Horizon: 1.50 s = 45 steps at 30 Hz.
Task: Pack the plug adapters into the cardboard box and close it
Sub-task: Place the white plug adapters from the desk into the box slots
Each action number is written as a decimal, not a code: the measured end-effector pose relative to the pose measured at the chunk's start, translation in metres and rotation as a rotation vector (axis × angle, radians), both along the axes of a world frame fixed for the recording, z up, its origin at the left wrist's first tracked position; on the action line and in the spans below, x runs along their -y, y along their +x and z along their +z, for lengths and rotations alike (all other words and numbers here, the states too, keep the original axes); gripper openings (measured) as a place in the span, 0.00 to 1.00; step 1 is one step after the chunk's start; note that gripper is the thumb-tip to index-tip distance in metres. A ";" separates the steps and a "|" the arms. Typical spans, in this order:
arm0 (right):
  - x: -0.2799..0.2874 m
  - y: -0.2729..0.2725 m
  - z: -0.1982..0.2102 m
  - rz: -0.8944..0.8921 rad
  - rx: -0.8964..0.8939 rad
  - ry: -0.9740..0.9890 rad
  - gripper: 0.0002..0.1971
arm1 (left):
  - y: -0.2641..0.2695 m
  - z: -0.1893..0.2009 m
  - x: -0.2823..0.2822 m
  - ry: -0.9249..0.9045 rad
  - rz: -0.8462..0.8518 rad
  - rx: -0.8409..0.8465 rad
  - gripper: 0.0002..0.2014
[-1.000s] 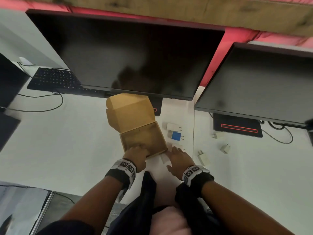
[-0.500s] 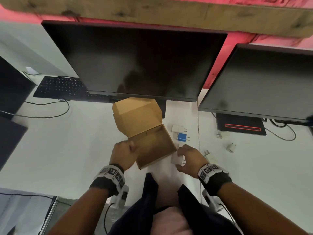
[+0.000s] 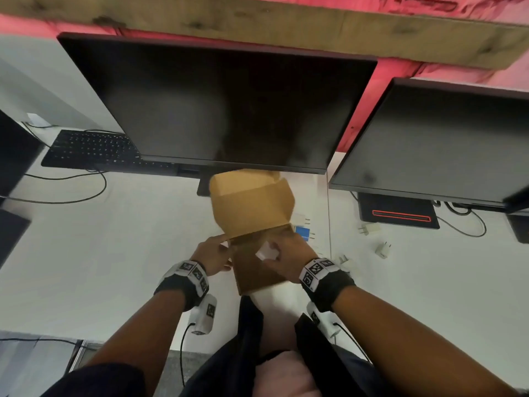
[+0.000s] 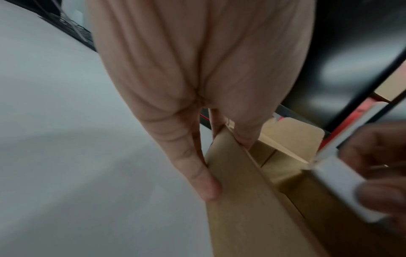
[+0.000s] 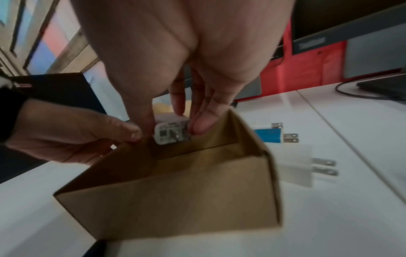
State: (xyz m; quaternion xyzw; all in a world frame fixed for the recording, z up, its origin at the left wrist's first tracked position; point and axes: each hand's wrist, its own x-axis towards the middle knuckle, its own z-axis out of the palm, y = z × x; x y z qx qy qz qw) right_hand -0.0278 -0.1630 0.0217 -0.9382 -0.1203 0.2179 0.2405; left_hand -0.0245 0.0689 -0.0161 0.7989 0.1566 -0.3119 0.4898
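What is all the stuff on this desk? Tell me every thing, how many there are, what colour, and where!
Open cardboard box: one, brown, desk centre, lid up.
White plug adapter: one, held over the box.
Blue plug adapter: one, right of the box.
Loose white plug adapters: at least four, on the desk right of the box.
Computer monitors: two, black, behind the box.
Keyboard: one, black, far left.
White desk: one, under everything.
Left hand: grips the box's left wall.
Right hand: pinches the white adapter.
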 end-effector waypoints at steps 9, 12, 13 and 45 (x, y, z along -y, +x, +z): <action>-0.011 0.001 -0.038 -0.207 -0.226 -0.081 0.16 | 0.014 0.001 0.041 0.006 -0.070 -0.058 0.19; -0.014 -0.002 -0.042 -0.259 -0.177 -0.036 0.08 | 0.014 0.003 0.043 0.021 -0.051 -0.060 0.20; -0.016 -0.002 -0.042 -0.248 -0.174 -0.005 0.06 | 0.013 0.004 0.045 0.030 -0.044 -0.057 0.20; 0.140 -0.019 -0.035 -0.414 0.015 -0.091 0.17 | 0.009 -0.002 0.051 0.405 -0.035 0.019 0.13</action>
